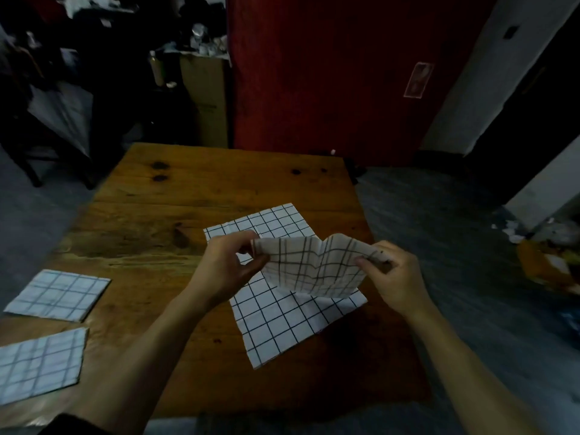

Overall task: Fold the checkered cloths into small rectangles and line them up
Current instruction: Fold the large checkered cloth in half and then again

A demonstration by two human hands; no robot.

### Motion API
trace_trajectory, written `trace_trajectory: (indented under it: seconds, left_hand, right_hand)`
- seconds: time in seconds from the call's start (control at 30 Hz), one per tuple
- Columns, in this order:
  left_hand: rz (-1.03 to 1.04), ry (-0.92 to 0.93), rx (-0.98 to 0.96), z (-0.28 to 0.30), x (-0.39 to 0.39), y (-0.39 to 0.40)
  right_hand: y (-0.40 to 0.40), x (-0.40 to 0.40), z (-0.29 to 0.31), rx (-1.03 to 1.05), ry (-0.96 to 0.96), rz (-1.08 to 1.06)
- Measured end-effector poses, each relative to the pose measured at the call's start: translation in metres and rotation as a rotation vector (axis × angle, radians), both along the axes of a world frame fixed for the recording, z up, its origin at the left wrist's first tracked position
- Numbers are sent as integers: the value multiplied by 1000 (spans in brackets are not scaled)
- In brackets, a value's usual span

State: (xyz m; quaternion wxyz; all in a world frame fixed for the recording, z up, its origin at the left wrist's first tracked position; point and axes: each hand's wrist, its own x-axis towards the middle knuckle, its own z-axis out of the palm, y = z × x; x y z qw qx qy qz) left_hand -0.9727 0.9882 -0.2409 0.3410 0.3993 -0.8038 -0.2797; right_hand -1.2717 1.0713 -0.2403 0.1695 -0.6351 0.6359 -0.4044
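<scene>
A white checkered cloth point(314, 266) hangs in the air above the table, doubled over and sagging in the middle. My left hand point(230, 265) pinches its left upper corner and my right hand point(392, 277) pinches its right upper corner. Beneath it a larger checkered cloth point(282, 321) lies flat and unfolded on the wooden table point(157, 215). Two folded checkered rectangles rest at the table's left side, one behind the other: the far folded cloth point(59, 295) and the near folded cloth point(39, 365).
The table's far half is bare wood. A red panel point(329, 73) stands behind the table, with a cardboard box point(205, 98) and dark clutter at the back left. Litter lies on the grey floor at the right.
</scene>
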Motion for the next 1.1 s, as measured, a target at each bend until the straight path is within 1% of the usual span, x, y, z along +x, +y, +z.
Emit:
trace_trajectory:
  seconds: [0.07,0.17,0.3,0.43,0.57,0.67,0.87,0.97,1.03,1.1]
  left_hand:
    - [-43,-13,52,22,-3,17]
    - [-110,-48,183,47,-7,44]
    - [-116,74,297,58,-16,81]
    - [-69,160,337,51,-27,110]
    - [-24,236,368,44,-34,123]
    - [86,245,361,36,-36,114]
    - [94,240,344,6,-40,68]
    - [94,228,405,-14,-39,32]
    - [118,194,449,-33,-40,8]
    - [173,59,396,-63,-41,-14]
  right_hand:
    - [13,-11,14,11,-103,86]
    - [35,-30,29,98,-217,218]
    - [59,-52,32,184,-370,277]
    - [77,-62,27,208,-459,264]
    - [84,-65,24,197,-437,296]
    - [77,-63,22,191,-393,284]
    - [32,-56,7,228,-317,184]
    - [-2,-52,-10,296,-286,119]
    - [-25,-47,-29,372,-257,80]
    - [-45,-39,-56,446,-217,58]
